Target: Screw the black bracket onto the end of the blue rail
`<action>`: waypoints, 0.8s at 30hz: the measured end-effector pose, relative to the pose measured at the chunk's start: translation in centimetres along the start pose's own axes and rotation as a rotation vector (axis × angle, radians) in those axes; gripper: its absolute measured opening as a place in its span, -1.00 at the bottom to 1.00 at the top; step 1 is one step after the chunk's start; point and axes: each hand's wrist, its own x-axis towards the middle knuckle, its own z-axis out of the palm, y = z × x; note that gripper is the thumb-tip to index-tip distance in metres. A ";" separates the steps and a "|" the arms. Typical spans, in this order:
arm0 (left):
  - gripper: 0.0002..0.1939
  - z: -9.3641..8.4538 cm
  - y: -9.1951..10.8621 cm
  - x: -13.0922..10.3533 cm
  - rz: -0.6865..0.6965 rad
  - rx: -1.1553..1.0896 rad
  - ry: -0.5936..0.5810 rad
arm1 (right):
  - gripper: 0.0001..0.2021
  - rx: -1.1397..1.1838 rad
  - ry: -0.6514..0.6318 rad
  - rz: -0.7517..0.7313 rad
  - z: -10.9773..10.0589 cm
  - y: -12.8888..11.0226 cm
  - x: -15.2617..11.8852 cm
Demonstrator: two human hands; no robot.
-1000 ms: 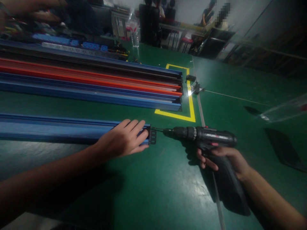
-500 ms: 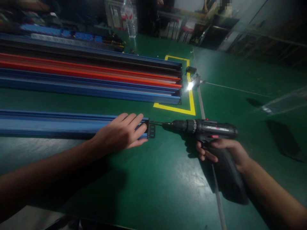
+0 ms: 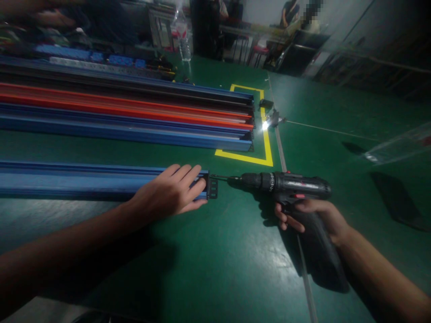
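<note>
My left hand (image 3: pixel 171 190) is wrapped over the right end of a long blue rail (image 3: pixel 74 180), close to its black end bracket (image 3: pixel 213 188). A black cordless drill (image 3: pixel 289 184) lies in the grip of my right hand (image 3: pixel 310 215), its fingers round the handle near the trigger. The drill points left, and its long thin bit (image 3: pixel 224 178) reaches the rail's end at the upper part of the bracket. Whether the tip sits in a screw is too small to tell.
Behind lie more blue rails (image 3: pixel 134 134) and red rails (image 3: pixel 134 105), their ends inside yellow tape (image 3: pixel 268 148). A bottle (image 3: pixel 184 42), a small lit tool (image 3: pixel 274 119) and a dark flat object (image 3: pixel 399 199) are on the green table. People are in the background.
The view has tilted slightly, so the table and rails appear a little lower. Both hands keep their hold, and the drill bit is still at the rail's end.
</note>
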 end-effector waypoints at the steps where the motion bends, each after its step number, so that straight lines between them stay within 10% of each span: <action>1: -0.62 0.0 0.0 0.0 0.001 0.002 0.001 | -0.67 0.001 0.002 -0.002 0.0 0.0 0.0; 24: -0.62 0.2 0.0 -0.1 -0.002 0.001 0.015 | -0.66 0.012 -0.019 -0.014 -0.3 0.2 0.1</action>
